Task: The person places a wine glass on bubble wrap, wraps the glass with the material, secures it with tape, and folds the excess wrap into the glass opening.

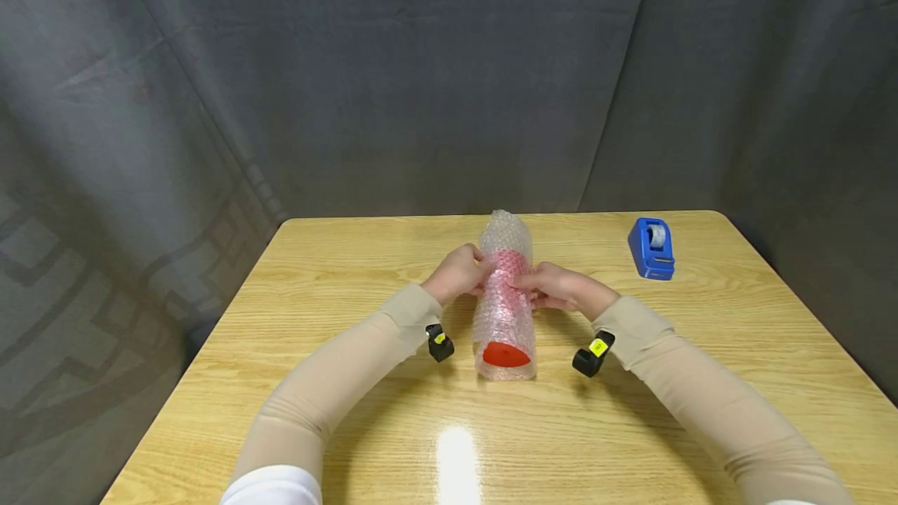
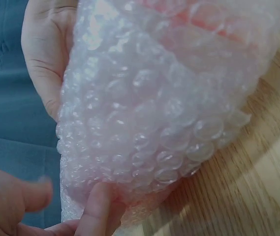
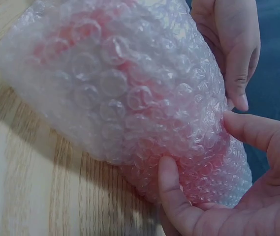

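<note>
A tube of clear bubble wrap [image 1: 507, 310] lies lengthwise on the table, wound around something red [image 1: 505, 354]. The red thing's flat round end shows at the near opening; its kind is hidden by the wrap. On the tube's left side, my left hand [image 1: 459, 271] holds the wrap with curled fingers. My right hand [image 1: 561, 287] grips it from the right, thumb on top and fingers lower on the side. In the right wrist view, the right hand's fingers [image 3: 171, 187] press into the bubbles. The left wrist view shows a finger [image 2: 98, 206] of my left hand against the wrap.
A blue tape dispenser [image 1: 651, 249] with a roll of clear tape stands at the back right of the wooden table [image 1: 337, 271]. Grey curtains [image 1: 421, 84] hang behind the table and along both sides.
</note>
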Demonstrator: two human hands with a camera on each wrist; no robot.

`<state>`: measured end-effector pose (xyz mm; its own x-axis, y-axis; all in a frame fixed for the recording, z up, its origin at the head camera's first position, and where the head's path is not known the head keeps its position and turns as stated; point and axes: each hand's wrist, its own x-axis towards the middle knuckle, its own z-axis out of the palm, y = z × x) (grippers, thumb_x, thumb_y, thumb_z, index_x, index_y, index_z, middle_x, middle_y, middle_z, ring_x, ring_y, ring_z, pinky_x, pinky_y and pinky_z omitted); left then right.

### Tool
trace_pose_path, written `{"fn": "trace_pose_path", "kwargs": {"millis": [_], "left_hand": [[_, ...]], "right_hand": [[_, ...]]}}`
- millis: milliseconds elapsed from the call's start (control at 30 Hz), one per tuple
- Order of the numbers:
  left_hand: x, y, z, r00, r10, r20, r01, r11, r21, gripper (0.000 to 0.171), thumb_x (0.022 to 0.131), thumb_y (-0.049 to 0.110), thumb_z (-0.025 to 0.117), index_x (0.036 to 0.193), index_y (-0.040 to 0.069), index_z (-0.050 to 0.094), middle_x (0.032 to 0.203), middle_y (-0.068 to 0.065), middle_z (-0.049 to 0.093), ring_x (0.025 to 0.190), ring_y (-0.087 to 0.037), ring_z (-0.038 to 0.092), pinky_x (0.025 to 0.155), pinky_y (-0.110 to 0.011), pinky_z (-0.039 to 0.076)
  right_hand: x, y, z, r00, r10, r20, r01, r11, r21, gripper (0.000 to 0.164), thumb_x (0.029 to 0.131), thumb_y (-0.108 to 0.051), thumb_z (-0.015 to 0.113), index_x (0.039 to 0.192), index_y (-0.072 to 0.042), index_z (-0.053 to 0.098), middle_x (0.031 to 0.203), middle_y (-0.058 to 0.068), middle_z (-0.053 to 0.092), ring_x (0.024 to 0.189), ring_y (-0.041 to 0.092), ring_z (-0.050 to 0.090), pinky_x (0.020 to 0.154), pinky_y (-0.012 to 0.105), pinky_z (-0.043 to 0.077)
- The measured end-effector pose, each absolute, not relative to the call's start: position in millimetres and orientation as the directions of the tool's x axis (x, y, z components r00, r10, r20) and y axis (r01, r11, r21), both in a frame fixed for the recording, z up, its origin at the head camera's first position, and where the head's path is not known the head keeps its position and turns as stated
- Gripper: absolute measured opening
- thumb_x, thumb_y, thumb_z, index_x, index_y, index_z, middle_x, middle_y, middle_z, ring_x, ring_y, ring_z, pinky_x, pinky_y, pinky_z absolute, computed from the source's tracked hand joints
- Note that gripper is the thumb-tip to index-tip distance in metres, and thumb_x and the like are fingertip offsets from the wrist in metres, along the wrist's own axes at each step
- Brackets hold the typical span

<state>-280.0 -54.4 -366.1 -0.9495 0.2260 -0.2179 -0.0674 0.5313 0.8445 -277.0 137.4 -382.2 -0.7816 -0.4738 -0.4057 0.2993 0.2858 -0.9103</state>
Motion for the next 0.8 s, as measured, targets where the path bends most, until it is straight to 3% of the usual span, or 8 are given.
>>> {"fn": "trace_pose_path", "kwargs": {"millis": [133,400,667,800], "left_hand": [[-282,-54,-368,-0.948,0.218,-0.233,-0.089,0.52,0.85,0.022,0.101,0.009,0.041,0.114,-0.006,0.05,0.094,-0.014,0.053,0.073,-0.021,0.06,0.075,-0.037,0.06],[-279,-57,-365,-0.948,0.225,-0.227,-0.095,0.48,0.872,0.037,0.086,-0.011,0.051,0.122,-0.009,0.049,0.104,-0.021,0.056,0.069,-0.025,0.063,0.077,-0.042,0.059],[-283,-59,-372,-0.953,0.174,-0.249,-0.147,0.453,0.879,0.029,0.092,-0.004,0.056,0.119,-0.008,0.046,0.095,-0.016,0.053,0.067,-0.022,0.061,0.081,-0.044,0.058],[-284,-59,-376,-0.95,0.155,-0.269,-0.168,0.471,0.866,0.036,0.094,0.002,0.059,0.125,-0.009,0.043,0.104,-0.02,0.052,0.079,-0.027,0.061,0.084,-0.044,0.057]], "right_hand": [[-277,138,-383,-0.78,-0.481,-0.4,0.3,0.274,-0.914,0.016,0.099,-0.014,0.05,0.098,0.002,0.053,0.08,0.0,0.058,0.074,0.009,0.057,0.069,0.023,0.053],[-277,137,-381,-0.784,-0.466,-0.411,0.301,0.293,-0.907,0.017,0.098,-0.015,0.051,0.098,0.002,0.053,0.081,0.001,0.056,0.074,0.01,0.055,0.069,0.022,0.053],[-277,138,-382,-0.786,-0.463,-0.41,0.299,0.297,-0.907,0.017,0.098,-0.014,0.051,0.098,0.003,0.053,0.081,0.001,0.058,0.073,0.01,0.056,0.068,0.022,0.053],[-277,138,-383,-0.791,-0.449,-0.415,0.304,0.3,-0.904,0.017,0.098,-0.015,0.052,0.098,0.002,0.053,0.082,0.001,0.058,0.075,0.01,0.056,0.07,0.022,0.054]]}}
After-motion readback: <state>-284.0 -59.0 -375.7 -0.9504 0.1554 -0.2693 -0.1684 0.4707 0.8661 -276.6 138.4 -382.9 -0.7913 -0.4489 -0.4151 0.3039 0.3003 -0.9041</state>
